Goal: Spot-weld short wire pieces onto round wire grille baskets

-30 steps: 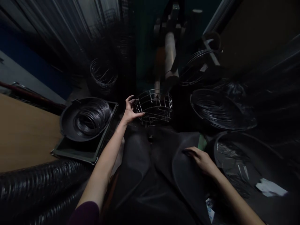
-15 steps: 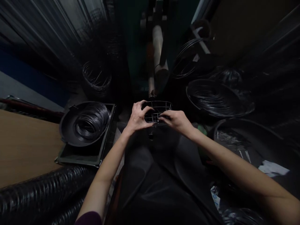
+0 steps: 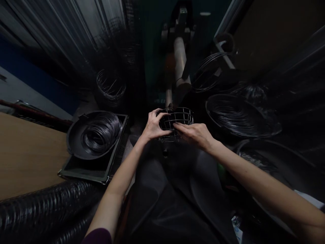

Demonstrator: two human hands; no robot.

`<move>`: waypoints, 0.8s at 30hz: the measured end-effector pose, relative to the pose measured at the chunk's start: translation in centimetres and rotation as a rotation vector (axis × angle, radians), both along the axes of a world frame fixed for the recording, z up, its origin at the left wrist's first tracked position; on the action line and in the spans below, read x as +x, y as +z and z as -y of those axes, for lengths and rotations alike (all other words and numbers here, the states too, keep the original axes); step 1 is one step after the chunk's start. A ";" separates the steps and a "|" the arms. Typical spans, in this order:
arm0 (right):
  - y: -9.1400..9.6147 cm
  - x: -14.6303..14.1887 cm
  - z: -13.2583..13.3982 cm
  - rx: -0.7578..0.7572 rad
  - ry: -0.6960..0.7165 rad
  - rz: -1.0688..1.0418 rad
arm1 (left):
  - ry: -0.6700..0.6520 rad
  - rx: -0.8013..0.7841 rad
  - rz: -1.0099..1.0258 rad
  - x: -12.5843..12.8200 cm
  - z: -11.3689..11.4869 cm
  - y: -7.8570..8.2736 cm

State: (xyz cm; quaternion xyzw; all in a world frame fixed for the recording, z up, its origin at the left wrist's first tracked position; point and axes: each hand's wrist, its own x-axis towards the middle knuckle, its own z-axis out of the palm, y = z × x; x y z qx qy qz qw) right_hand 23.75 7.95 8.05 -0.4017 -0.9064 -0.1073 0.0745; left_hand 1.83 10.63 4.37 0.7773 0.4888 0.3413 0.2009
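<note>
While it fills the upper middle, machine [image 3: 181,32]: one, dark, a pale tubular arm [image 3: 180,56] slanting down from it.
Lower right basin [image 3: 281,169]: one, partly behind the right forearm; thin wire pieces [image 3: 257,158] lie toward its left rim, too dim to count.
Upper right basin [image 3: 261,125]: one, just beyond; a dark wire coil [image 3: 228,115] inside.
Crate [image 3: 82,175]: one, at left; its far left corner covered, near edge showing.
Left basin [image 3: 73,145]: one, resting on the crate; a grey wire coil [image 3: 101,132] toward the basin's right rim.
Wire basket [image 3: 181,120]: one, round, held below the tubular arm; contact with the machine cannot be told.
Left hand [image 3: 153,125]: gripping the basket's left side, thumb below, fingers over the rim.
Right hand [image 3: 199,135]: fingers drawn together on the basket's near right side; a smaller piece in the fingertips cannot be told.
Relation: basket between the hands, widest from left to right; both hands touch it, neither nearer.
Count: machine 1, basins 3, crate 1, coils in basins 2, basket 1, hands 2.
</note>
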 end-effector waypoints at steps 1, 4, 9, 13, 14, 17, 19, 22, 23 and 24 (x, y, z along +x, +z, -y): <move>0.0 0.0 -0.2 0.003 0.002 -0.005 | 0.002 0.011 0.005 0.0 -0.2 0.0; 0.0 0.1 -0.6 0.017 0.002 -0.022 | 0.003 0.028 0.016 0.0 -0.6 0.0; -0.1 0.1 -1.2 0.043 -0.003 -0.023 | -0.006 -0.001 0.024 -0.1 -1.2 0.2; -0.2 0.0 -2.0 0.045 -0.012 -0.025 | 0.004 -0.043 0.020 -0.2 -2.0 0.4; -0.3 -0.1 -2.1 0.038 -0.016 -0.028 | 0.009 -0.051 0.013 -0.2 -2.2 0.5; -0.4 0.0 -2.0 0.008 -0.032 -0.052 | -0.005 -0.033 -0.020 -0.2 -2.4 0.6; -0.6 0.3 -1.5 -0.014 -0.047 -0.088 | -0.009 -0.021 -0.025 -0.2 -2.4 0.7; -0.8 0.8 -1.1 -0.032 -0.119 -0.158 | 0.022 -0.045 -0.005 -0.1 -2.6 0.8; -0.9 0.9 -1.1 -0.029 -0.153 -0.182 | 0.030 -0.049 0.001 -0.1 -2.8 0.8; -1.0 0.9 -1.3 -0.023 -0.183 -0.206 | 0.034 -0.047 0.006 -0.1 -3.0 0.8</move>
